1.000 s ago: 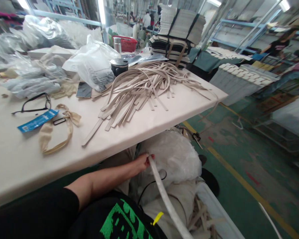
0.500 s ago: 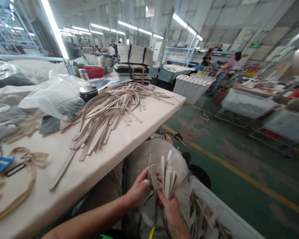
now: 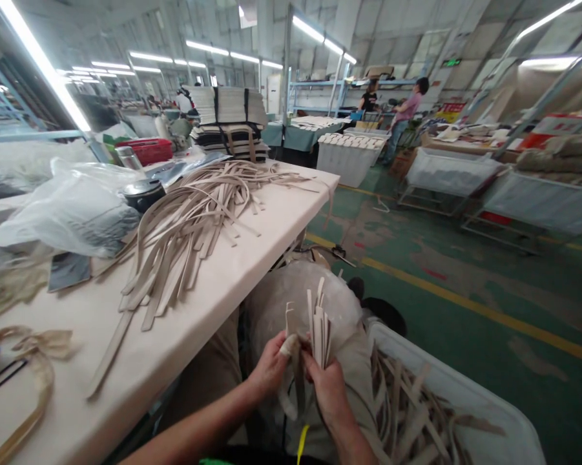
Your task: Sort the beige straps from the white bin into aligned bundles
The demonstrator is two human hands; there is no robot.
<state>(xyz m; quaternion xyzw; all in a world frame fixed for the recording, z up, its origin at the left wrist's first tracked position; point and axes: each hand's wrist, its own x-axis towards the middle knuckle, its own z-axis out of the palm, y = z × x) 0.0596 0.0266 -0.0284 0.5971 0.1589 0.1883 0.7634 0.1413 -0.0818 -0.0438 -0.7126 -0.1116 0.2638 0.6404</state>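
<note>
Both my hands are low in front of me, just past the table edge. My right hand (image 3: 328, 394) grips a bunch of beige fabric straps (image 3: 318, 318) that stand upright out of its fist. My left hand (image 3: 271, 367), with a taped fingertip, pinches one strap at the left side of the bunch. Under the hands lies a clear plastic bag (image 3: 305, 294). A big pile of the same straps (image 3: 194, 219) is spread over the white table (image 3: 252, 258).
A white bin (image 3: 469, 400) with more straps stands at my right. Plastic bags (image 3: 68, 206), a dark cup (image 3: 143, 192) and stacked bundles (image 3: 230, 123) crowd the table's far side. Two people (image 3: 397, 116) work at benches across the green floor.
A second ago only my left hand held one long strap below the table. Now both hands hold a gathered bunch upright, and the view has lifted toward the hall.
</note>
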